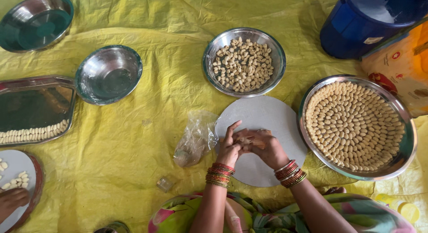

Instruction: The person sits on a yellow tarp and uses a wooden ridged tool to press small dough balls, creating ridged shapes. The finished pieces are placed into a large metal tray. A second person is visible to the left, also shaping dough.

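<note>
The left hand (228,147) and right hand (265,148) are meeting over a round grey board (263,115), fingers pressed together in a pinching grip on a small comb (256,142) with a dough piece, barely visible, against it. A crumpled plastic bag (195,137) is lying just left of the board. A steel bowl of small dough pieces (243,63) is sitting beyond, a tray of ridged pieces in rings (356,125) to the right, all on a yellow sheet (133,139).

A small brown ribbed comb (257,143) lies tilted between both hands at the frame's lower centre, a bit of pale dough (243,140) pressed against it, above a round grey board (263,119).
</note>
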